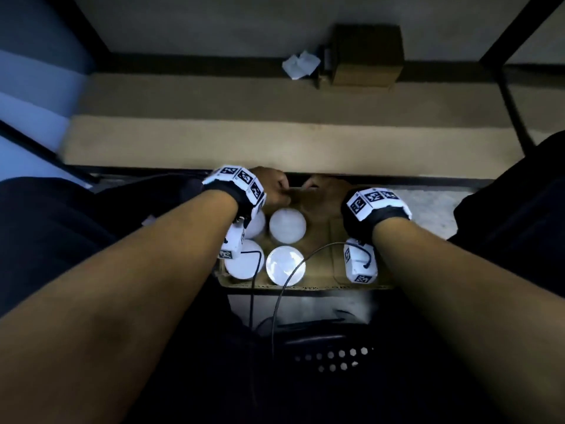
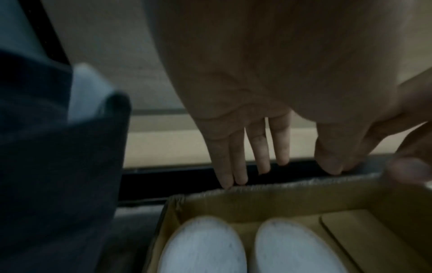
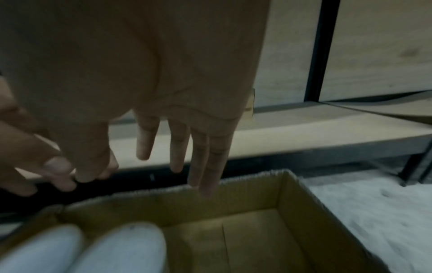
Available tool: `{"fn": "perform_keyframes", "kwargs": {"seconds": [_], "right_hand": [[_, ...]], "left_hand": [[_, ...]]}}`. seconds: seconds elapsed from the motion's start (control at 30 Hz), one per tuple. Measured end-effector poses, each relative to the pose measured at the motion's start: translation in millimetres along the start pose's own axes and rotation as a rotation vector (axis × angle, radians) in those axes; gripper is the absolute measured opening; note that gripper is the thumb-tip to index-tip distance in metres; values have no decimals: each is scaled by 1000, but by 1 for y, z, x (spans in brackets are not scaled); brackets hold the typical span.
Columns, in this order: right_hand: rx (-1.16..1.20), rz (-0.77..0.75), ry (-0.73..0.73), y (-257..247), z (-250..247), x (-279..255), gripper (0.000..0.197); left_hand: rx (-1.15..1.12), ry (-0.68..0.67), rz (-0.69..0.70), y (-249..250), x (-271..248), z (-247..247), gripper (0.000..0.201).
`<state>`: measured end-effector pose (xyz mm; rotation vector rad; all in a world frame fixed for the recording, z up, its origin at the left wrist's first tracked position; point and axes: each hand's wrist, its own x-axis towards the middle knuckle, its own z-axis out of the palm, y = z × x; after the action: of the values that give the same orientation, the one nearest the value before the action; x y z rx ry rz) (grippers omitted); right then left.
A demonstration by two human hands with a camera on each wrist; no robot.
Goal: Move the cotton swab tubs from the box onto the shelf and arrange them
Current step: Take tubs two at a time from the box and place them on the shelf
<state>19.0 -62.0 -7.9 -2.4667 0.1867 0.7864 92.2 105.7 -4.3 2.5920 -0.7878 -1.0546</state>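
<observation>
An open cardboard box (image 1: 324,240) sits on the floor in front of me. Its left half holds several white-lidded cotton swab tubs (image 1: 287,225), standing upright in two rows. The right half of the box is bare cardboard. My left hand (image 1: 272,188) and right hand (image 1: 324,194) meet at the far rim of the box. In the left wrist view my left hand (image 2: 268,166) has straight fingers, their tips on the box's far wall (image 2: 280,199), above two tubs (image 2: 203,247). In the right wrist view my right hand (image 3: 182,166) also has straight fingers touching that rim (image 3: 233,184). Neither hand holds a tub.
A low wooden shelf board (image 1: 275,148) in a black metal frame runs just beyond the box. On a board farther back lie a small cardboard box (image 1: 363,56) and crumpled white paper (image 1: 301,65). My dark-trousered legs flank the box. A black perforated object (image 1: 333,359) lies nearest me.
</observation>
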Motion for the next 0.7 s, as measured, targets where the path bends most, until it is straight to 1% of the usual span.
{"fn": "perform_keyframes", "kwargs": {"seconds": [0.03,0.1,0.17,0.2,0.27,0.33,0.43,0.5,0.53,0.6,0.67,0.7], "right_hand": [[4,0,-10,1,10,7,62],[-9,34,-14,6,29,18,83],[3,57,1,11,47,28,87],[31,63,-9,12,55,32,90],[48,97,-50,13,68,44,100],[18,125,-58,11,79,54,108],[15,122,-35,9,93,64,114],[10,116,-29,9,100,67,113],[9,115,-23,10,104,68,112],[4,111,-2,11,111,69,106],[1,106,17,14,118,68,102],[3,110,30,15,120,67,102]], "left_hand": [[-7,-24,-10,-7,8,11,57],[-1,-62,-34,-21,23,28,62],[31,-57,-28,-35,29,42,68],[48,-77,-44,-44,32,52,72],[135,-84,-55,-68,44,73,88],[217,-46,-81,-80,48,88,100],[277,20,-39,-87,53,100,100],[245,41,-68,-90,54,106,101],[217,56,-66,-105,67,119,101],[242,74,-89,-100,63,120,93],[248,101,-141,-88,56,119,83],[268,108,-167,-85,54,119,83]]}}
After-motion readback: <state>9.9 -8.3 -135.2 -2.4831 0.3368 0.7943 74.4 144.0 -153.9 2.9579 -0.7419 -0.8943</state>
